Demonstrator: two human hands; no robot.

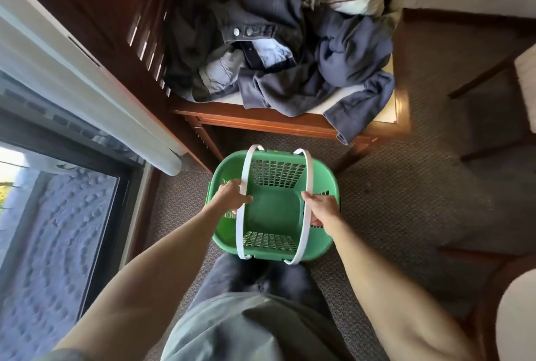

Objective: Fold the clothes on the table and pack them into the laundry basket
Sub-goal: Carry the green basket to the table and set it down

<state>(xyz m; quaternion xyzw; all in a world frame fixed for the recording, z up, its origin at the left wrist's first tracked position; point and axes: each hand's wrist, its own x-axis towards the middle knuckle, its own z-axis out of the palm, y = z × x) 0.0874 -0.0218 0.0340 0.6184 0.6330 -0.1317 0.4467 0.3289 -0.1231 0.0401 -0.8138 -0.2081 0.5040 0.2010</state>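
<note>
A green laundry basket (274, 212) with two white handles sits low in front of me, above the carpet, with nothing inside it. My left hand (232, 196) grips the left white handle and my right hand (322, 209) grips the right one. Beyond the basket stands a wooden table (261, 119) with a white top. On it lies a loose heap of unfolded clothes (290, 41): dark blue garments, a denim piece with metal buttons, and beige and white cloth at the back. A blue sleeve (359, 111) hangs over the table's front edge.
A glass door with a rolled white blind (87, 93) is on the left. Dark wooden panelling (101, 12) runs beside the table. Wooden chairs (493, 84) stand at the right, one more at the lower right. Brown carpet (406, 201) covers the floor.
</note>
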